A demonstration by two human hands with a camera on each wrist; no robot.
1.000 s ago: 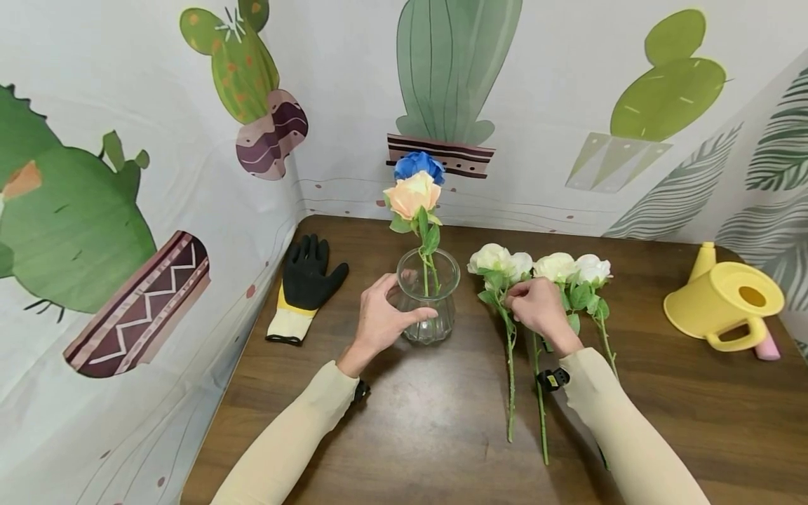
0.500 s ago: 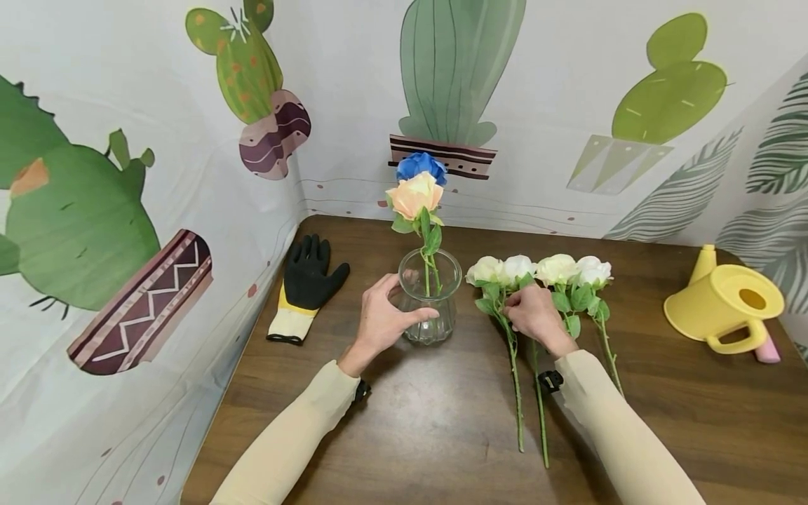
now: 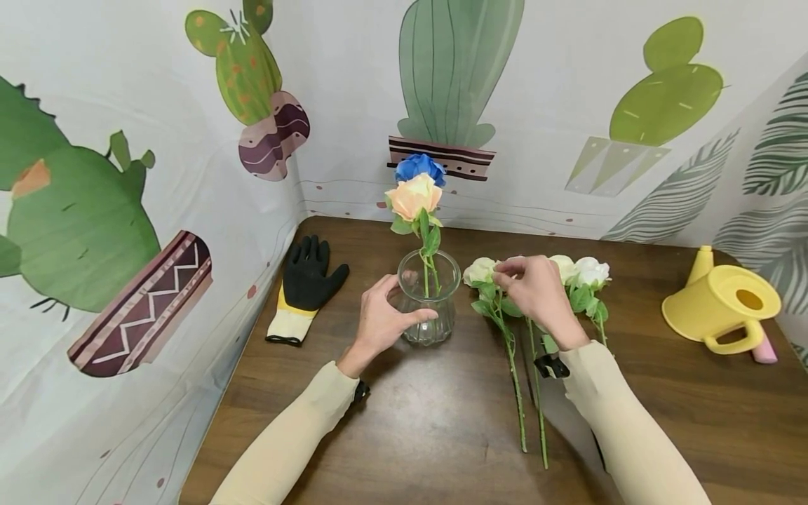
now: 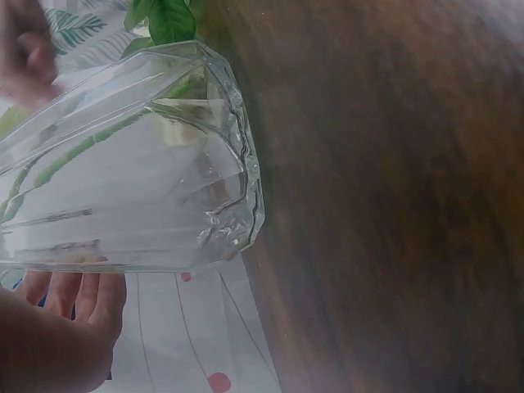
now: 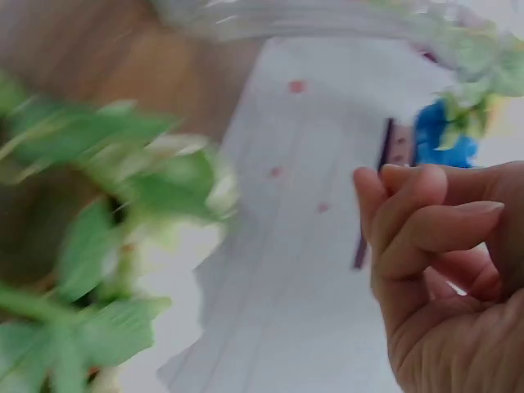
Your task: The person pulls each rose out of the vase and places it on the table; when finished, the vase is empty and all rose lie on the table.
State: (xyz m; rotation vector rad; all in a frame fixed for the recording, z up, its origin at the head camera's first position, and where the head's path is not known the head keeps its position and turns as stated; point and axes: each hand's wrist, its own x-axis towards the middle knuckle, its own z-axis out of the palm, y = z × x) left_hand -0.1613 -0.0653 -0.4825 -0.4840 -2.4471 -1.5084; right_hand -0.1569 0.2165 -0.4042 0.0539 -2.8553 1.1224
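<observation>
The left hand (image 3: 388, 315) is wrapped round the glass vase (image 3: 445, 321) near the middle of the bench (image 3: 442, 428), thumb across the near face, fingers partly lost behind it. From the vase's mouth the peach rose (image 3: 414, 196) leans toward twelve o'clock, covering part of the blue rose (image 3: 419, 168), whose stem is hard to separate. At three o'clock from the vase lie pale roses (image 3: 481, 271); the right hand (image 3: 536, 291) is above them, its curled fingertips together, hiding most of the middle blooms, and the farthest stem vanishes under the sleeve (image 3: 631, 428). In the right wrist view, leaves and petals at nine o'clock are badly blurred. Farther out at three o'clock, the yellow watering can (image 3: 701, 308) conceals most of a pink object (image 3: 765, 351). In the left wrist view, a blurred hand shape at ten o'clock is cut off; whose it is, I cannot tell.
</observation>
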